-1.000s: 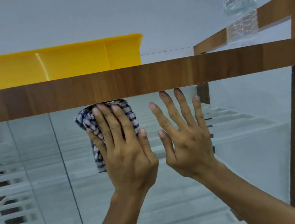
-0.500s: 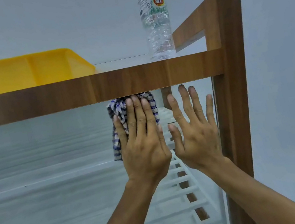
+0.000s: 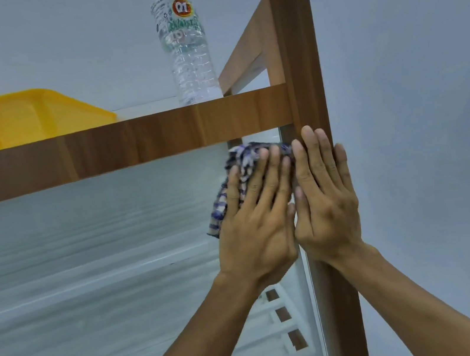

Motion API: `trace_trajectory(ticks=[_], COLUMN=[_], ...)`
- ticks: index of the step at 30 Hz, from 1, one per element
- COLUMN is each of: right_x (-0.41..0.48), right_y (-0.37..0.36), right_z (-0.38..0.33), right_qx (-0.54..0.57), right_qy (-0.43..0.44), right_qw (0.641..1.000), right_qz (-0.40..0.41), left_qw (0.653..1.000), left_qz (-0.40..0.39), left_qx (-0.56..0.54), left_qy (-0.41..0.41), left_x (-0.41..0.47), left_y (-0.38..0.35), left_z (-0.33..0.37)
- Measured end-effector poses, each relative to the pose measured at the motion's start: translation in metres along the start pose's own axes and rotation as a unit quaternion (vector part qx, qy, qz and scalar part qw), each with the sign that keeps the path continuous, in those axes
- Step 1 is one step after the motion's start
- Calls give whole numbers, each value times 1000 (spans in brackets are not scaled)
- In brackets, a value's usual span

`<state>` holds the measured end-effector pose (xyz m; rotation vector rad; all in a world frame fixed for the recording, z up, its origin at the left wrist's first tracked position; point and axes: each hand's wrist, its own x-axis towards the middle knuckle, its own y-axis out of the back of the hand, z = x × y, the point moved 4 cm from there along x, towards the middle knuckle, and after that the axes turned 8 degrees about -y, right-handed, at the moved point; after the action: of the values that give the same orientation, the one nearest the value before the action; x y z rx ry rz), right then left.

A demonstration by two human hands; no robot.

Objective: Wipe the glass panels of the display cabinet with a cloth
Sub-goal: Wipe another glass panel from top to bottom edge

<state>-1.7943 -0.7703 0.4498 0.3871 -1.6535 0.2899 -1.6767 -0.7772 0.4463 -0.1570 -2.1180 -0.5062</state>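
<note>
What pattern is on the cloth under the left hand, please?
A blue-and-white check on the cloth, seen in the head view.

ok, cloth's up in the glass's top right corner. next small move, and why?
Probably slide the left hand and the checked cloth straight down the glass panel. The cloth sits just under the wooden top rail and beside the wooden post, where the right hand rests flat, so there is no room upward or rightward.
</note>
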Motion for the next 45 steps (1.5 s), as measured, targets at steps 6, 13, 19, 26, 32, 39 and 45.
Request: trace_trajectory(ticks=[6,13,19,26,32,39,45], right_x=[-3,-5,-16,-26,-28,-35,-43], right_y=[1,3,-9,-52,-82,-120,-144], right_z=[2,6,-35,-109,-195,-293,-352], right_qx=[6,9,-35,37,54,88,87], right_qy=[5,-8,-53,-26,17,44,61], right_qw=[1000,1000,998,996,995,989,988], right_qz=[2,2,-11,-77,-85,-108,-113], left_qw=[1000,997,1000,998,995,989,985], left_qz=[-1,-40,-9,-7,-1,2,4], left_qx=[9,30,21,42,53,84,93], left_qy=[20,-64,-1,47,79,124,146], left_x=[11,-5,-27,-74,-128,-190,-232], left_y=[3,1,21,48,75,112,139], left_z=[-9,-10,-39,-102,-159,-235,-290])
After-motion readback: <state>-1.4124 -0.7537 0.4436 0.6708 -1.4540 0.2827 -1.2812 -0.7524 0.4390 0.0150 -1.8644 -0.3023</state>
